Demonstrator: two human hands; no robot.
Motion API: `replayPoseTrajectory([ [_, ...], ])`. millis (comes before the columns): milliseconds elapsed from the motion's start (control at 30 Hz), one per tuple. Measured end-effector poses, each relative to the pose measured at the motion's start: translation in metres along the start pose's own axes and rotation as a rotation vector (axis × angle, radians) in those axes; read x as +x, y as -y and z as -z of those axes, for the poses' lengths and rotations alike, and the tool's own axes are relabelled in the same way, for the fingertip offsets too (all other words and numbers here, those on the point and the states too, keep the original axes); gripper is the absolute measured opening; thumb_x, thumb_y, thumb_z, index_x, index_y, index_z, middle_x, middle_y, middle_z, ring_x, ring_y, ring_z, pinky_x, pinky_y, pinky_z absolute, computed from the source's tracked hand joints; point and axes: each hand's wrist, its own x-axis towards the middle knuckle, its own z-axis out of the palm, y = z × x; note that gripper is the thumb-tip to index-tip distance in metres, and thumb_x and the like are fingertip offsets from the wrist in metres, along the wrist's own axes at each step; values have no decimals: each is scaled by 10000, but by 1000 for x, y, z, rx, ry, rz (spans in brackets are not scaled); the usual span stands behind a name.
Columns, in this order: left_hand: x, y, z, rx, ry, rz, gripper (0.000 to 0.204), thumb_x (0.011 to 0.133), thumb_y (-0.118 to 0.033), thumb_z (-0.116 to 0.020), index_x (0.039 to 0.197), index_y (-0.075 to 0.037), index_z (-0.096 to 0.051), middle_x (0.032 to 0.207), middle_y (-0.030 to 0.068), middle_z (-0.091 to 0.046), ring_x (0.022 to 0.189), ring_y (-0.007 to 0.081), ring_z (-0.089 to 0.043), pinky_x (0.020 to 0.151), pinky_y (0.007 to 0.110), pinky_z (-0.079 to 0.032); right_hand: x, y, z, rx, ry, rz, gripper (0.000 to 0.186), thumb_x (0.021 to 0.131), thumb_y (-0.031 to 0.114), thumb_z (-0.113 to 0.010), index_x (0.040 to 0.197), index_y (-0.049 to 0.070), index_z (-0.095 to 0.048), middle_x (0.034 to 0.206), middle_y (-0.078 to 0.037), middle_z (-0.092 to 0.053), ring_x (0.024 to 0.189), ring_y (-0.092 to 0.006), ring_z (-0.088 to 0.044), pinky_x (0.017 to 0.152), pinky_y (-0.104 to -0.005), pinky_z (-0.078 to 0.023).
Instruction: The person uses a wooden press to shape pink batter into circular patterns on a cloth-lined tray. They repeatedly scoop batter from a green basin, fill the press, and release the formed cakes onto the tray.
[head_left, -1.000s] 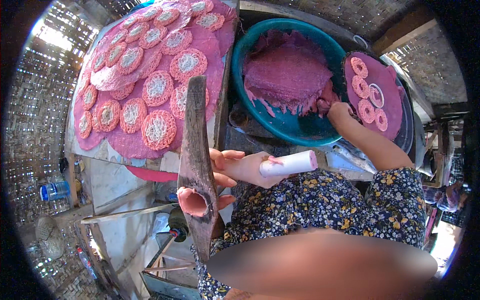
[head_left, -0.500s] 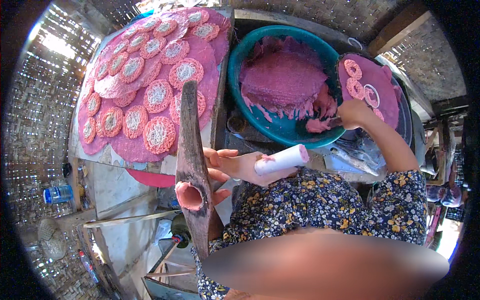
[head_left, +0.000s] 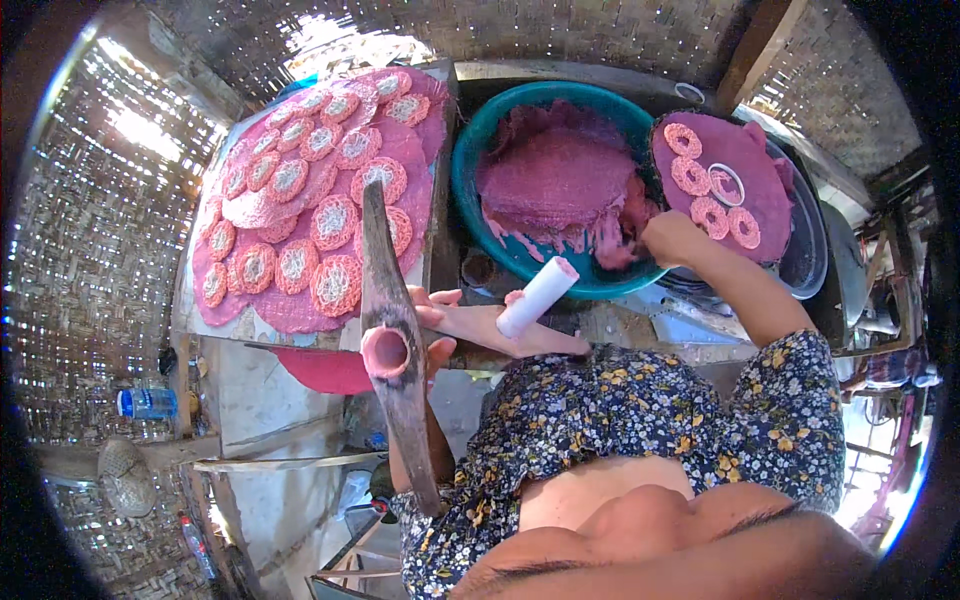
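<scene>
My left hand (head_left: 436, 312) grips a two-part wooden dough press. One part is a long dark bar (head_left: 377, 240) with a round, pink-smeared hole in its middle. Crossing behind it, the other bar (head_left: 470, 324) carries a white cylinder plunger (head_left: 537, 298) with pink dough on its end. My right hand (head_left: 672, 238) reaches over the near right rim of a green basin (head_left: 468, 180), its fingers closed at the pink dough (head_left: 618, 240). Whatever those fingers hold is hidden. A pink cloth (head_left: 555, 175) covers most of the dough.
Left, a table with pink cloth (head_left: 245, 312) bears several lacy pink-and-white dough rounds (head_left: 333, 284). Right of the basin, a pink-cloth-covered round surface (head_left: 765, 185) holds several pink rings (head_left: 690, 175) and a white hoop (head_left: 726, 184). Woven walls (head_left: 600, 45) stand behind.
My right hand has moved lower into the dough; the dough-smeared end of what it held no longer shows. The press has tilted slightly in my left hand, and the whole view has shifted.
</scene>
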Motion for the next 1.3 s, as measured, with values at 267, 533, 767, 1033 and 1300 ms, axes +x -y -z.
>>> replayPoseTrajectory([
  [267,8,-8,14,341,-317,427,224,627,-62,-724,810,-25,-600,789,69,-605,731,178,-579,692,284,-474,-71,-62,72,992,97,182,444,749,297,-644,1119,59,-584,621,6,-547,574,-82,-508,518,-256,-415],
  [533,66,7,-37,755,204,271,386,587,-267,-736,900,-75,-618,921,129,-576,857,288,-572,762,354,-456,-103,-25,103,1639,74,511,460,784,308,-638,1105,-16,-578,690,1,-536,595,-83,-460,536,-236,-381],
  [767,81,-7,-60,1008,400,325,511,561,-354,-740,974,-87,-603,1013,156,-578,921,348,-559,807,385,-452,-128,-22,180,457,-445,339,400,777,293,-592,1101,59,-585,888,-61,-629,785,-219,-596,695,-343,-451],
  [1033,94,22,-56,920,381,307,571,593,-380,-735,1036,-58,-571,1029,164,-597,957,326,-568,798,363,-457,-123,84,224,-466,-789,283,266,710,226,-580,939,99,-620,736,-43,-558,723,-177,-568,594,-297,-410],
  [1300,96,26,-14,1011,515,259,471,656,-360,-666,1023,-75,-584,943,165,-621,915,324,-585,778,375,-461,-146,43,198,-248,-1083,316,229,671,188,-588,885,105,-588,694,-32,-517,640,-188,-530,512,-332,-381],
])
